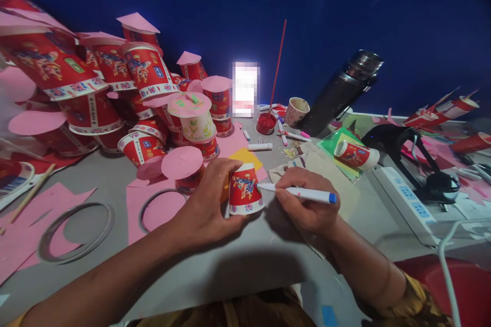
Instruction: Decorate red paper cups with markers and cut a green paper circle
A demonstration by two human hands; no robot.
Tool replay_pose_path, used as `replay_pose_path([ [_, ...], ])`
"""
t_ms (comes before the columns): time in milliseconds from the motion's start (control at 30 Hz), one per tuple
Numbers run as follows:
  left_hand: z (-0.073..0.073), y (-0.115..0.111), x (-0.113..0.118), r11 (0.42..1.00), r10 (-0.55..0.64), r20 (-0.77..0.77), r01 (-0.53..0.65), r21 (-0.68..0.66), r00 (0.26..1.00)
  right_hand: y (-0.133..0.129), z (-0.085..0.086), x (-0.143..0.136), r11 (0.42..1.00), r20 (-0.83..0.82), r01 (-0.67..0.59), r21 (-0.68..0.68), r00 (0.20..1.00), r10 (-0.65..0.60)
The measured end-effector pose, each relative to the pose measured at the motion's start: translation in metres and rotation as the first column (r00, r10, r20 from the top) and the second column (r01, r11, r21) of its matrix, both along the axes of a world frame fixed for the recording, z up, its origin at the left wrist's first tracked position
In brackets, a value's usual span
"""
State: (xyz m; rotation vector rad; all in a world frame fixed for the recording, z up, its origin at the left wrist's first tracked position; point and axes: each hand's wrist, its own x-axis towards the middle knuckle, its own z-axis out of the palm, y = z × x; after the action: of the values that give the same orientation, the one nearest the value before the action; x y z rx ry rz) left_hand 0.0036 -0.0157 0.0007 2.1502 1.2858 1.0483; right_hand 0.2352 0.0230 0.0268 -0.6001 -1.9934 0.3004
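A red paper cup (245, 190) with a printed figure and a white, flower-patterned rim stands upside down before me. My left hand (215, 202) grips it from the left, thumb low near the rim and fingers at the top. In my right hand (309, 199) is a white marker pen (307, 194) with a blue end, held like a writing tool. Its tip points left and meets or nearly meets the cup's right side; contact is hard to tell. Just behind the cup lies a piece of orange-yellow paper (249, 157).
Stacked red cups (151, 69) with pink paper tops crowd the left. Grey rings (109, 219) lie on pink paper. Behind are a lit screen (245, 89), a pot of red paint (266, 123) and a black thermos (339, 94). A power strip (406, 204) sits on the right.
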Motion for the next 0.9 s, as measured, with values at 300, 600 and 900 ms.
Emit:
replay_pose_path([
  [300,-0.0048,-0.0018,0.0029,0.999,-0.034,-0.003,0.034,0.0,0.999,-0.0032,-0.0023,-0.003,0.988,0.109,-0.15,-0.021,0.982,0.152],
  [600,-0.0005,-0.0014,0.0026,0.999,-0.052,-0.022,0.052,-0.004,0.998,-0.0041,-0.0034,-0.0034,0.992,0.053,-0.119,-0.037,0.991,0.121],
  [900,-0.003,-0.0007,0.0008,0.999,-0.041,-0.024,0.04,-0.025,0.999,-0.0038,0.0011,-0.0023,0.995,0.072,-0.087,-0.039,0.993,0.089],
])
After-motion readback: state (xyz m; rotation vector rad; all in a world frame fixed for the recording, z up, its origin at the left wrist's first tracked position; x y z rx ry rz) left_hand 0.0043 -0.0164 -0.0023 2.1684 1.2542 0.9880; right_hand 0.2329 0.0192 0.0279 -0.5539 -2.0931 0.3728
